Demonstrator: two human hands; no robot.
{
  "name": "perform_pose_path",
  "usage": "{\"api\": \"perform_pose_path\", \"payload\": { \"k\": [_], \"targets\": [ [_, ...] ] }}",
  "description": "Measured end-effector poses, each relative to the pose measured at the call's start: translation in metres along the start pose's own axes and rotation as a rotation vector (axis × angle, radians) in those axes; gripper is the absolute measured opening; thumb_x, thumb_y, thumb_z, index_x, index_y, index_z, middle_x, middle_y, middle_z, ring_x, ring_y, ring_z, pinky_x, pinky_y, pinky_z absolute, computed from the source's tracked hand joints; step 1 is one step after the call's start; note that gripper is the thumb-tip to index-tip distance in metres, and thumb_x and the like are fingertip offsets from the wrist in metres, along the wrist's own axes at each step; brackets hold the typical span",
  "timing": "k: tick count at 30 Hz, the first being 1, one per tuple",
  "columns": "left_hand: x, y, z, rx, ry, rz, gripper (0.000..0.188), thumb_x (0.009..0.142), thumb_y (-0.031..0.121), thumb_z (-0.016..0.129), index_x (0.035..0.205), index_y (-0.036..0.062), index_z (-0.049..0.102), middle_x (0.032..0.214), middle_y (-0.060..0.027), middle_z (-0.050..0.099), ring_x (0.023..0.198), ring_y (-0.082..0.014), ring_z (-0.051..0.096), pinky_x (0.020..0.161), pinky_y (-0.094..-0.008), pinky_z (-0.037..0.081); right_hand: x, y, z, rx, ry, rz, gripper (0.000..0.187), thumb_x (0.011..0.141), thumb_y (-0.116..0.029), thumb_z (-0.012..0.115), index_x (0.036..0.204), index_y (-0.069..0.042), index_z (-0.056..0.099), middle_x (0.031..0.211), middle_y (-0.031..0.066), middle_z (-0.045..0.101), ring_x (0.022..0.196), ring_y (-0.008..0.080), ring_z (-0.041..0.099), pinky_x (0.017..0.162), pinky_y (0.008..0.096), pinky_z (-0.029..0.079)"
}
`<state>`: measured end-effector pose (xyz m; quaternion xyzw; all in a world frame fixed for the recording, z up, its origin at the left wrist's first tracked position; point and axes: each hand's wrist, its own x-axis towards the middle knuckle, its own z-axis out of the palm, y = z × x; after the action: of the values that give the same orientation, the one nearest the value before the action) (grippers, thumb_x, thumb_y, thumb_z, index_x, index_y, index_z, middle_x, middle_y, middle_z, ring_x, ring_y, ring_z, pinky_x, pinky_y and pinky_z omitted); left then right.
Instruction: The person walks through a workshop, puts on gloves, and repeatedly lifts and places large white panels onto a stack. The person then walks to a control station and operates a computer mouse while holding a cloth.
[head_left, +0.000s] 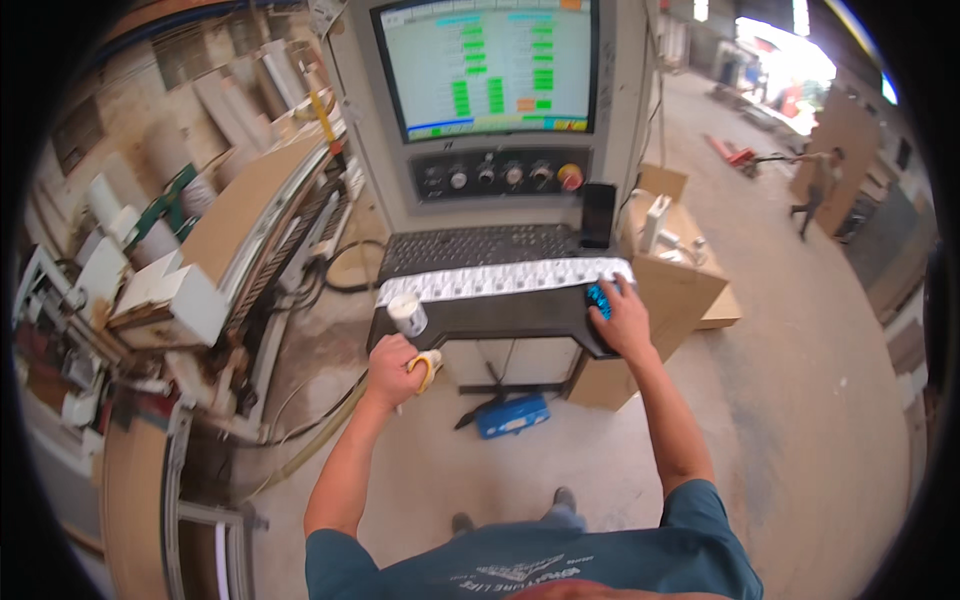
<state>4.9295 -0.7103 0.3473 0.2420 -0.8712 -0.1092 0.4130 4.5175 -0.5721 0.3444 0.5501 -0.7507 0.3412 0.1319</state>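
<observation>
At the right end of the console's dark shelf (490, 318), my right hand (624, 318) rests over a computer mouse (598, 299) with a bright blue pattern, fingers curved on it. My left hand (392, 368) is closed just off the shelf's front left edge, gripping a yellow ring-shaped thing (429, 372) whose exact kind I cannot make out. Close above that hand a small white roll (407, 315) stands on the shelf. A long strip of white printed labels (500, 280) lies across it, below the black keyboard (480, 249).
Above the keyboard are a knob panel (500, 175) with a red button and a lit screen (490, 70). A phone (598, 215) leans at the right, beside a cardboard box (660, 330). A blue case (513, 416) lies on the floor. Machinery and boards stand left; a person (822, 190) walks far right.
</observation>
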Motion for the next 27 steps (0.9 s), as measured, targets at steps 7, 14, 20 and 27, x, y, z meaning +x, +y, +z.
{"api": "perform_pose_path", "payload": {
  "k": [7,14,20,27],
  "targets": [
    [-0.008,-0.049,0.022,-0.538,0.086,-0.406,0.020,0.093,0.010,0.059,0.078,-0.0033,0.064,0.063,-0.0017,0.057,0.062,-0.0054,0.050,0.055,-0.0287,0.042,-0.006,0.004,0.006,-0.156,-0.026,-0.008,0.046,0.079,-0.025,0.069,0.123,-0.017,0.069,0.139,0.0193,0.057,0.119,0.0387,0.060,0.098,0.0461,0.050],
    [-0.012,-0.052,0.029,-0.414,0.211,-0.361,0.022,0.093,0.013,0.060,0.078,-0.0016,0.065,0.066,-0.0022,0.061,0.063,-0.0086,0.055,0.059,-0.0296,0.045,-0.009,0.003,0.013,-0.149,0.052,-0.038,0.043,0.079,-0.023,0.068,0.122,-0.018,0.070,0.136,0.0164,0.059,0.114,0.0368,0.062,0.096,0.0457,0.051],
    [-0.011,-0.052,0.037,-0.363,0.336,-0.375,0.023,0.091,0.018,0.060,0.085,-0.0033,0.068,0.067,-0.0128,0.062,0.064,-0.0147,0.060,0.062,-0.0346,0.048,-0.009,0.006,0.012,-0.128,0.037,-0.066,0.042,0.079,-0.025,0.066,0.119,-0.018,0.071,0.135,0.0154,0.061,0.110,0.0361,0.064,0.094,0.0456,0.052],
    [-0.010,-0.051,0.036,-0.226,0.339,-0.500,0.026,0.094,0.018,0.059,0.083,-0.0040,0.066,0.067,-0.0114,0.063,0.063,-0.0144,0.056,0.060,-0.0350,0.047,-0.011,0.005,0.015,-0.100,0.073,-0.073,0.038,0.081,-0.025,0.065,0.118,-0.018,0.072,0.134,0.0138,0.062,0.109,0.0362,0.064,0.093,0.0447,0.053]
  ]
}}
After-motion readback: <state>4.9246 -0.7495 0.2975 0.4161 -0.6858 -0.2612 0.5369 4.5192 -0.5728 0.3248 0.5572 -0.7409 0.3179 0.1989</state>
